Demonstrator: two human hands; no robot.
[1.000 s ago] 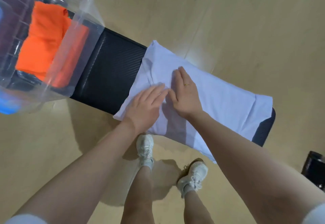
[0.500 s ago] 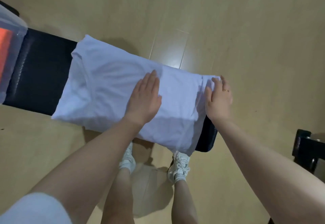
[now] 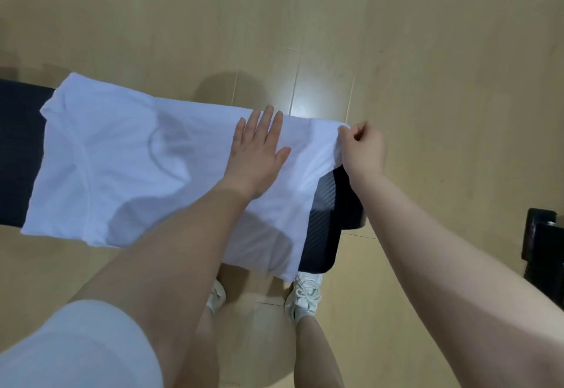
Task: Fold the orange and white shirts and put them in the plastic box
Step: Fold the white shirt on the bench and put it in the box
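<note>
The white shirt (image 3: 122, 156) lies spread lengthwise over the black padded bench (image 3: 323, 226), its near edge hanging off the front. My left hand (image 3: 256, 156) rests flat on the shirt's middle with fingers apart. My right hand (image 3: 361, 149) is closed on the shirt's right end at the bench's far right, lifting that edge a little. The orange shirt and the plastic box are out of view.
The bench's bare black surface shows at the far left (image 3: 15, 143). A black object (image 3: 543, 247) stands on the wooden floor at the right edge. My feet in white shoes (image 3: 305, 296) are just below the bench.
The view has swung right, so the box with the orange shirt left the frame. My right hand went from lying flat at the shirt's right end to pinching that end. The left hand slid right.
</note>
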